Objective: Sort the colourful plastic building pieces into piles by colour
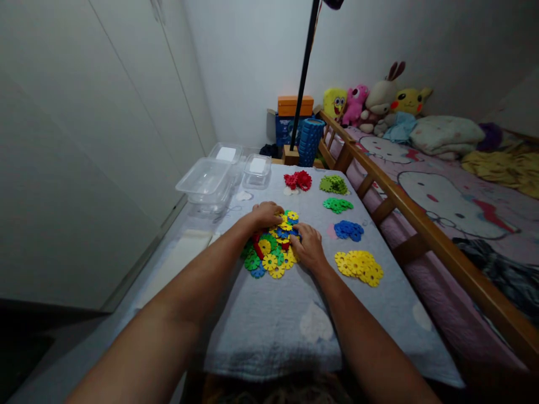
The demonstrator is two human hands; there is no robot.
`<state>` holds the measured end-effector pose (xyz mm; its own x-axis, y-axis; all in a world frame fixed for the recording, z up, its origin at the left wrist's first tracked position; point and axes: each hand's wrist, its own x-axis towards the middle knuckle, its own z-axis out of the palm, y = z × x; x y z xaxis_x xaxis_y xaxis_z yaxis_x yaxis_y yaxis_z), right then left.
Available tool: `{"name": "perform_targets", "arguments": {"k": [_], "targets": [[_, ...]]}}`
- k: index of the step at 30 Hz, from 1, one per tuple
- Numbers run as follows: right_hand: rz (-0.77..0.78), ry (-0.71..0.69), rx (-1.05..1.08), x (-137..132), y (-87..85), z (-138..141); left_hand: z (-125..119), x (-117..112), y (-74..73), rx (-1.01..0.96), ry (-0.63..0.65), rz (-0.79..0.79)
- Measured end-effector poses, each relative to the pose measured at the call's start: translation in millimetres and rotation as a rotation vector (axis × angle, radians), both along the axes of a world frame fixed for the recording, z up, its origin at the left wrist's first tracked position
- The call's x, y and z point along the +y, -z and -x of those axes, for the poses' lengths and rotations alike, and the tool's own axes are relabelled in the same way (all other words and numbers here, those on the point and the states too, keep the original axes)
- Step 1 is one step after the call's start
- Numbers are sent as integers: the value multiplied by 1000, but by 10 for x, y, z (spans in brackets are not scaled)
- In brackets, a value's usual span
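A mixed heap of snowflake-shaped plastic discs (272, 252) in yellow, green, blue and red lies on the grey cloth of the table (269, 331). My left hand (266, 214) rests on the heap's far side with fingers curled over the discs. At the heap's right edge my right hand (306, 244) touches the discs with its fingers bent. Whether either hand grips a disc is hidden. Sorted piles lie to the right: red (298, 180), light green (333, 184), dark green (337, 205), blue (348, 230) and yellow (359, 266).
Clear plastic tubs (206, 182) and a small lidded box (256, 169) stand at the table's far left. A wooden bed rail (425, 230) runs along the right side, with plush toys (379, 101) on the bed. A black pole (304, 73) rises behind the table.
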<state>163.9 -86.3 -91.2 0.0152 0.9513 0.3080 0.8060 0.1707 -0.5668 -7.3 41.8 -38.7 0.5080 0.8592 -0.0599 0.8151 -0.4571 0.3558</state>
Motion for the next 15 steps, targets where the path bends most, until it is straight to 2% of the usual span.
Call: {"name": "perform_targets", "arguments": {"k": [3,7,11,15], "targets": [[-6,-19,45,13,-11,-22,16,-134,-85,69,70,50],[-40,-34,93,33,-7,-42,83,-338,-147,-13,120,11],[-68,-36,78,51,-2,-30,171,-540,-154,-75,187,-23],[-42,-48,61,55,-13,-17,269,-742,-108,-191,174,-86]]}}
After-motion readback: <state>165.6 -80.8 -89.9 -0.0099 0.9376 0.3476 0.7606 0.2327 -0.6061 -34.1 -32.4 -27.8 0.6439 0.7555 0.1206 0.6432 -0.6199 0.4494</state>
